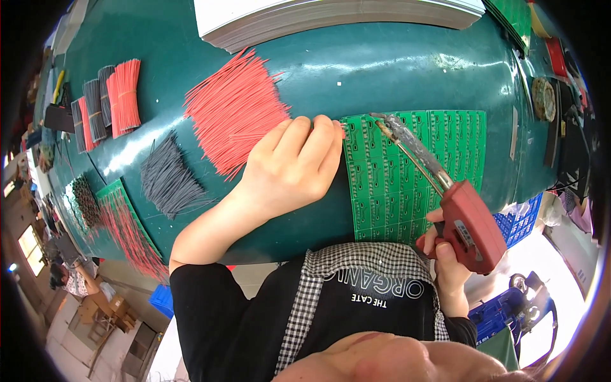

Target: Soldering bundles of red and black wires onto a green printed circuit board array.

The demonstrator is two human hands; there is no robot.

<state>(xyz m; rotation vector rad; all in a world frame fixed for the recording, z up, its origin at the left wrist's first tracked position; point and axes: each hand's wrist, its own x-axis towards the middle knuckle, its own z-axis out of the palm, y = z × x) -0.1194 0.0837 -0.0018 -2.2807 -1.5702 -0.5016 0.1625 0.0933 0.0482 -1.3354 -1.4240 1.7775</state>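
Note:
My right hand (445, 258) is wrapped round the handle of a red soldering gun (471, 226). Its long, dirty metal tip slants over a green circuit board panel (417, 172) and reaches the panel's far left part. At the panel's left edge, my left hand (296, 159) is closed in a pinch. A short bit of red wire (344, 131) shows at its fingertips; the rest is hidden by the fingers. Beside that hand lies a broad pile of loose red wires (235, 108). A smaller heap of dark grey wires (170, 175) is further left.
Banded red and grey wire bundles (124, 99) lie at the far left. Nearer, a board with red wires attached (130, 219) sits at the table's edge. White stacked sheets (344, 22) stand at the back. More green panels (512, 22) and a round, crusty pad (543, 99) are at the right.

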